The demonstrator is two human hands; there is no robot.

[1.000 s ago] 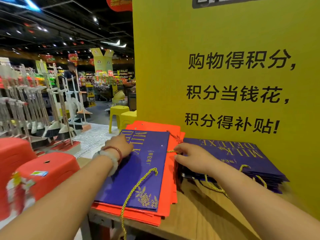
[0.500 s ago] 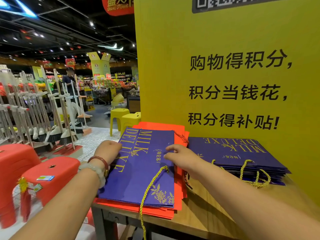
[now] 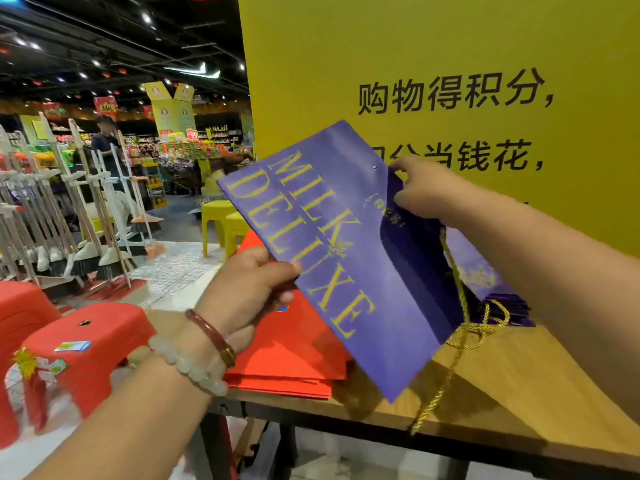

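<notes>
Purple bag, printed MILK DELUXE, is held folded flat and tilted in the air above the front edge of the table, clear of both stacks. Left hand grasps its lower left edge, thumb on the printed face, to steady it. Right hand pinches the upper rim at the mouth, apparently to part the panels and open the bag; blur leaves the exact finger hold uncertain. Gold cord handle hangs free, past the table's front edge. Red bag stack lies at the table's left corner. Purple bag stack lies at the rear edge against the yellow board, so the bags are sorted by colour.
</notes>
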